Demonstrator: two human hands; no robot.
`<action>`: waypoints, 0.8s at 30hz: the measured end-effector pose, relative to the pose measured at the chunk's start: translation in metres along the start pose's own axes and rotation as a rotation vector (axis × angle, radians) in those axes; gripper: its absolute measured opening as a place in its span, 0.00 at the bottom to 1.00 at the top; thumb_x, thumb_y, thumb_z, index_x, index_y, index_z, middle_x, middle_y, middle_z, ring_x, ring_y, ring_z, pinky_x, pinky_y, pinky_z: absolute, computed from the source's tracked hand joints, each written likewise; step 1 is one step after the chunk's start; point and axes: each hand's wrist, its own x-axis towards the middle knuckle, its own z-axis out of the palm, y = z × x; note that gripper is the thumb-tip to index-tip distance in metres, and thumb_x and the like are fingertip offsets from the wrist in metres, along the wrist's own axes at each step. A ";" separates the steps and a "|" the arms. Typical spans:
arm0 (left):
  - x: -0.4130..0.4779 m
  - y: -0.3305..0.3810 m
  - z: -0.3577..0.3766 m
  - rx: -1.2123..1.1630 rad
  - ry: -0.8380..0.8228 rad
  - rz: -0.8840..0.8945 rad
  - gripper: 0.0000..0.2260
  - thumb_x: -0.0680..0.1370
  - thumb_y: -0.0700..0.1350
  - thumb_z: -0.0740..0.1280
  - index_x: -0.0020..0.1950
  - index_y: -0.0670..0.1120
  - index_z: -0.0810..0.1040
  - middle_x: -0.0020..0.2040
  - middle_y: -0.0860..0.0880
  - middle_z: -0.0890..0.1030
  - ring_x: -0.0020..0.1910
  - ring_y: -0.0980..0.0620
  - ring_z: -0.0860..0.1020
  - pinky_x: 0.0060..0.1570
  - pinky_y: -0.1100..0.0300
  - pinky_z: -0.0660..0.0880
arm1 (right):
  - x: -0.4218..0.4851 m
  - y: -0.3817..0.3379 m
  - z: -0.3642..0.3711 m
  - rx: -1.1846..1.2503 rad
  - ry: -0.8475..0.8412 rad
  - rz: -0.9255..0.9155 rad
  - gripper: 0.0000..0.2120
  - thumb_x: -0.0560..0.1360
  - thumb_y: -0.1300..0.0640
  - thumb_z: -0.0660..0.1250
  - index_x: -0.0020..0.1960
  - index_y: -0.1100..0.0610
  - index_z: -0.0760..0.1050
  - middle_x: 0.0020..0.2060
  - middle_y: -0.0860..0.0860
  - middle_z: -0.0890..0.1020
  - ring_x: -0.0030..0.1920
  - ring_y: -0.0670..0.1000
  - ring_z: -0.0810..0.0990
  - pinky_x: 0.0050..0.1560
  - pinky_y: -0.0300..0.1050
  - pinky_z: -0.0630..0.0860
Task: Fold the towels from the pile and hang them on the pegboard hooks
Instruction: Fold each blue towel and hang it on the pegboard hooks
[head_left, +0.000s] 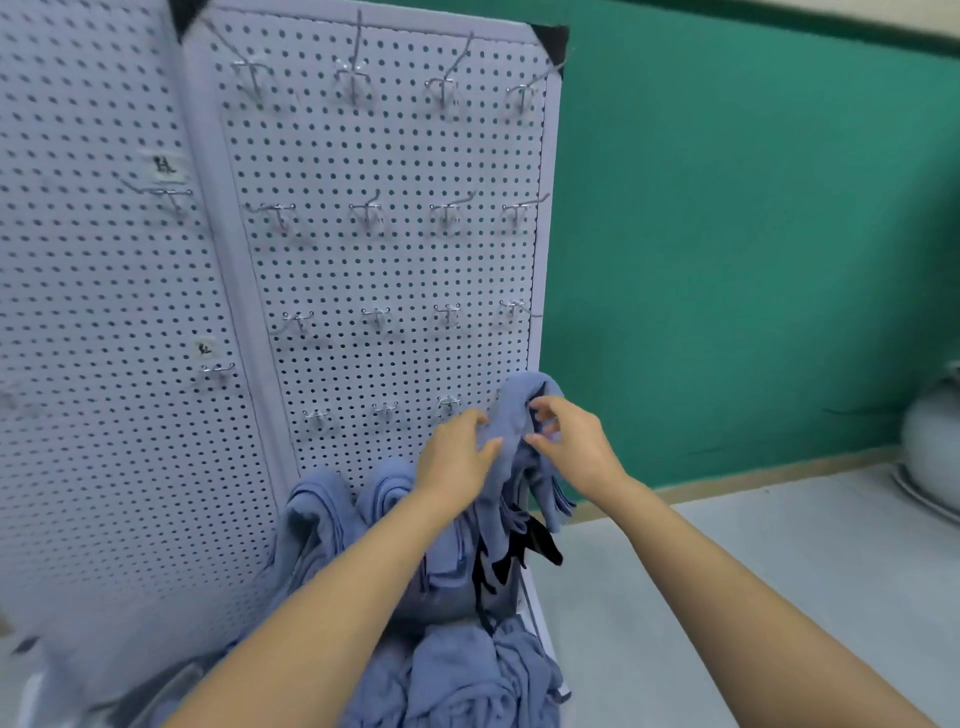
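Note:
A white pegboard (363, 270) stands upright with rows of metal hooks (366, 210). A folded blue towel (519, 415) drapes over a hook near the board's lower right corner. My left hand (457, 457) grips its left side. My right hand (571, 441) touches its right side, fingers half curled on the cloth. Two more blue towels (322, 514) hang on the lowest row to the left, partly hidden by my left forearm. A loose pile of blue towels (467, 675) lies at the board's foot.
A second pegboard panel (93, 312) with a few hooks and small labels adjoins on the left. A green wall (753, 234) is behind. A pale tabletop (779, 571) spreads to the right, with a white pot-like vessel (930, 447) at the far right edge.

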 end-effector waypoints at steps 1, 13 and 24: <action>-0.012 -0.007 -0.012 0.012 0.006 -0.012 0.15 0.79 0.52 0.63 0.63 0.47 0.73 0.58 0.49 0.78 0.54 0.48 0.77 0.51 0.54 0.75 | -0.011 -0.013 0.003 0.005 -0.016 -0.017 0.19 0.76 0.60 0.69 0.66 0.58 0.71 0.57 0.53 0.78 0.51 0.51 0.76 0.57 0.49 0.75; -0.180 -0.190 -0.104 0.139 0.046 -0.370 0.08 0.80 0.46 0.63 0.45 0.47 0.79 0.42 0.49 0.78 0.42 0.50 0.76 0.43 0.56 0.73 | -0.148 -0.103 0.159 0.009 -0.467 -0.069 0.17 0.79 0.57 0.65 0.67 0.57 0.70 0.59 0.54 0.77 0.50 0.52 0.76 0.58 0.50 0.74; -0.257 -0.358 -0.070 -0.020 -0.080 -0.775 0.11 0.77 0.40 0.64 0.34 0.46 0.76 0.37 0.44 0.79 0.38 0.45 0.77 0.42 0.56 0.74 | -0.192 -0.098 0.334 -0.012 -0.816 -0.005 0.14 0.79 0.58 0.65 0.63 0.59 0.72 0.56 0.55 0.78 0.53 0.56 0.77 0.58 0.52 0.74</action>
